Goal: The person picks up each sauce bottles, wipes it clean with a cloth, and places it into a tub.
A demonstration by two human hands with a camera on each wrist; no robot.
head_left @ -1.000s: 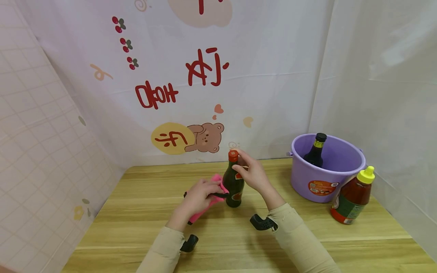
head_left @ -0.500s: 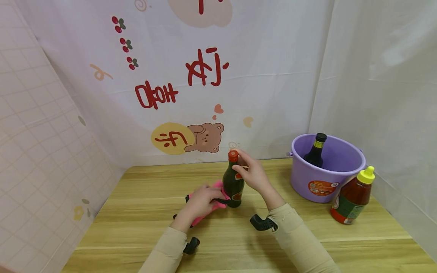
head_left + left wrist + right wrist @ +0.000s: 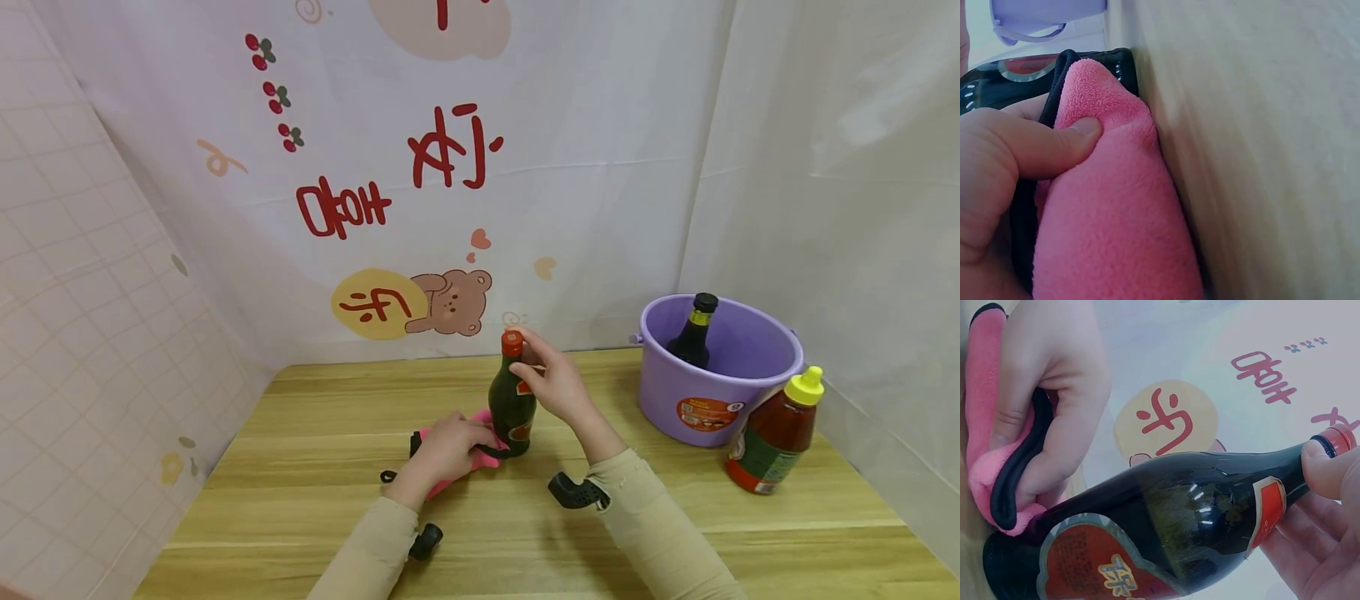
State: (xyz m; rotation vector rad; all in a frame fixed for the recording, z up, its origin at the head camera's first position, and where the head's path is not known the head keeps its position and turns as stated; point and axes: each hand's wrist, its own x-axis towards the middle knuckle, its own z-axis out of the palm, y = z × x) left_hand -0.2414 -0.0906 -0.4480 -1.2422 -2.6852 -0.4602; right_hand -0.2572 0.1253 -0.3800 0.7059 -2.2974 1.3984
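Observation:
A dark green glass bottle (image 3: pixel 511 400) with a red cap and red labels stands upright on the wooden table. My right hand (image 3: pixel 557 385) holds it by the neck, thumb and fingers around the part just under the cap, as the right wrist view also shows. A pink cloth (image 3: pixel 1116 200) with black edging is pinched between thumb and fingers of my left hand (image 3: pixel 448 450). In the right wrist view the folded cloth touches the bottle (image 3: pixel 1191 519) low on its side, near the base. Part of the cloth is hidden under the left hand.
At the right stands a purple bucket (image 3: pixel 675 392) with a dark, black-capped bottle (image 3: pixel 692 337) inside. In front of it is a red sauce bottle (image 3: pixel 772 437) with a yellow cap. A printed white curtain (image 3: pixel 600 208) hangs behind the table (image 3: pixel 337 417).
My left hand and the cloth have moved down the bottle's side toward its base and slightly nearer to me. The right hand and the bottle have stayed in place.

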